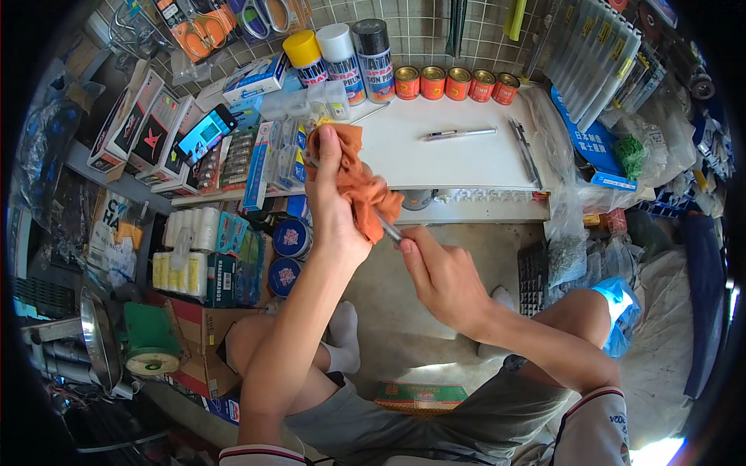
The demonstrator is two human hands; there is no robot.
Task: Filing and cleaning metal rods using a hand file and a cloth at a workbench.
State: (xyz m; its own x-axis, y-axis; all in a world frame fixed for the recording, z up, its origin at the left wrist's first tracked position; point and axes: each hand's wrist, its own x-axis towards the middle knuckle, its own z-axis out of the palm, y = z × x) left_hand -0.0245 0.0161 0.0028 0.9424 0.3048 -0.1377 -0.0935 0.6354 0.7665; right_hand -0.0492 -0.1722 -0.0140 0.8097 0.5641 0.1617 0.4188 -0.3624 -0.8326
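Observation:
My left hand [333, 218] is wrapped around a crumpled orange cloth [367, 201], held in front of the white table's [402, 140] near edge. A slim, shiny, pen-like rod [389, 228] comes out of the cloth's lower right side. My right hand [446, 276] pinches the rod's near end between thumb and fingers. The rod's other part is hidden in the cloth. On the table lies a silver pen [459, 134], with dark pens [524, 150] farther right. Behind the cloth, a thin metal rod [370, 113] lies beside small clear plastic boxes [329, 100].
Spray paint cans [373, 61] and several small red tins [432, 83] line the table's back. A lit phone [206, 135] leans on boxes at left. Blue-lidded tins [291, 237] stand below left. A plastic bag of small metal pieces [566, 256] hangs at right.

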